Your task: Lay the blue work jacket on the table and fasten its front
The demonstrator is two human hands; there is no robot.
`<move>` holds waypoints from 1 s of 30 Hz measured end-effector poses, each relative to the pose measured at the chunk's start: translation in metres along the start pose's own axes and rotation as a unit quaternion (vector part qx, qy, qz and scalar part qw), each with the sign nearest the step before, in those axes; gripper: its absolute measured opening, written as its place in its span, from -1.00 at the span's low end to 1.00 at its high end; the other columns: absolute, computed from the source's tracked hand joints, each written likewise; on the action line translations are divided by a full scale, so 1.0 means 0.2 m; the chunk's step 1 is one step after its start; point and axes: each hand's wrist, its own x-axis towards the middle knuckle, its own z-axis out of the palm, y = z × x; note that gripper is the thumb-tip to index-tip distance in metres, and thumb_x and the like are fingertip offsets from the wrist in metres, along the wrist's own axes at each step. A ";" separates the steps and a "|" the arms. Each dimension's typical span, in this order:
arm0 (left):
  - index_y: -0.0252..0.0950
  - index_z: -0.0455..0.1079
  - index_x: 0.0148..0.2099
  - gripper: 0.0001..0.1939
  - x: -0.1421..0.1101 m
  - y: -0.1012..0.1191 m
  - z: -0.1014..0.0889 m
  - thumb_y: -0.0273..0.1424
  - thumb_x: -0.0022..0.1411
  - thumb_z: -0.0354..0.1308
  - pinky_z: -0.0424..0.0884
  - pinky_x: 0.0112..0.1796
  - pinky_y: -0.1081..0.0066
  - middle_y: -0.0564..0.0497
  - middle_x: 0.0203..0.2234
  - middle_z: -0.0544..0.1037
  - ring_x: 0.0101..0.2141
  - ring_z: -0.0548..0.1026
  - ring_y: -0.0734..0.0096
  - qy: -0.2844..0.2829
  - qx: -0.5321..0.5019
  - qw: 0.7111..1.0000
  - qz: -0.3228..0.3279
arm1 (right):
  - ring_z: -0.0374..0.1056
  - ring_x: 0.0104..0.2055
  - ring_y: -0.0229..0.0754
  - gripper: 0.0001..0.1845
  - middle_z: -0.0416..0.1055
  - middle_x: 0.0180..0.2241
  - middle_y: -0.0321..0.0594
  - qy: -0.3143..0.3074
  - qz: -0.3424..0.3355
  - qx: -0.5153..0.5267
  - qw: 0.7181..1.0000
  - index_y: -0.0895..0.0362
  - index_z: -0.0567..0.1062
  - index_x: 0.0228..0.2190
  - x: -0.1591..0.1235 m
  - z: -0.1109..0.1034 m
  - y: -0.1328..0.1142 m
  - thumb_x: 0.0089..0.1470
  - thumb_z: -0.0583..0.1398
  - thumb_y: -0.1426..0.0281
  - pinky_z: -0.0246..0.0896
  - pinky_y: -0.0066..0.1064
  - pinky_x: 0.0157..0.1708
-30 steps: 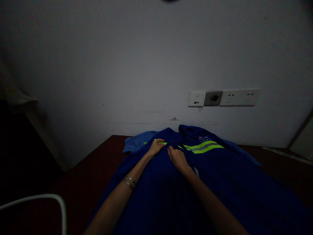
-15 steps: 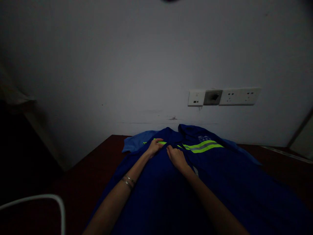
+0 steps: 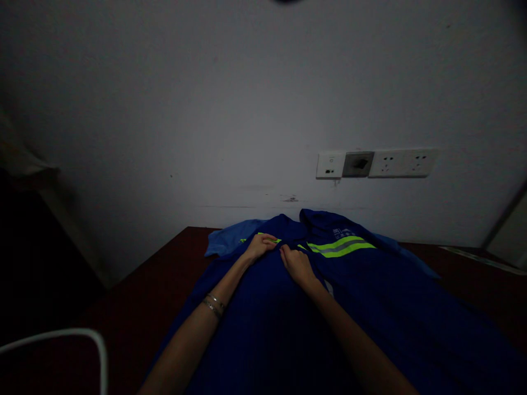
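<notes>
A dark blue work jacket lies spread out, with a yellow-green and grey reflective stripe across its chest and small white printing above it. My left hand pinches the jacket's front edge near the collar, beside the stripe. Close by on the right, my right hand has its fingers closed on the same front opening. The fingertips nearly meet, and any fastener between them is too small and dark to make out. Lighter blue cloth shows from beneath the jacket on both sides.
A dark red tabletop carries the clothing and meets a grey-white wall. Sockets and switches are set in the wall at right. A white cable or tube curves in at lower left. The room is dim.
Both hands stay at the same spot on the jacket front, with only very slight movement of the left hand and forearm. The jacket has not visibly moved.
</notes>
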 end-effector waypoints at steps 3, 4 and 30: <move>-0.44 0.43 -0.32 -0.72 -0.01 0.02 0.00 -0.64 -0.21 0.20 0.32 -0.35 0.47 0.00 -0.56 0.53 -0.51 0.45 0.50 0.007 -0.017 1.000 -0.012 | 0.43 -0.39 -0.09 -0.67 0.47 -0.43 -0.10 0.000 -0.001 -0.001 1.000 0.16 0.32 -0.25 0.00 0.00 0.00 0.20 -0.18 0.34 0.18 -0.43 -0.46; -0.44 0.43 -0.32 -0.72 -0.02 0.02 0.01 -0.65 -0.21 0.20 0.32 -0.36 0.48 0.01 -0.56 0.53 -0.52 0.44 0.51 0.008 -0.020 1.000 -0.015 | 0.43 -0.39 -0.09 -0.67 0.47 -0.43 -0.10 0.000 0.000 -0.002 1.000 0.17 0.32 -0.25 0.00 0.00 0.00 0.20 -0.18 0.34 0.18 -0.43 -0.46; -0.46 0.43 -0.30 -0.73 0.01 0.00 -0.01 -0.62 -0.17 0.14 0.30 -0.41 0.56 -0.01 -0.53 0.52 -0.49 0.44 0.52 -0.065 0.068 0.993 0.072 | 0.42 -0.38 -0.15 -0.67 0.46 -0.42 -0.08 -0.004 0.000 0.000 1.000 0.16 0.30 -0.23 0.00 0.00 0.00 0.21 -0.19 0.34 0.13 -0.47 -0.45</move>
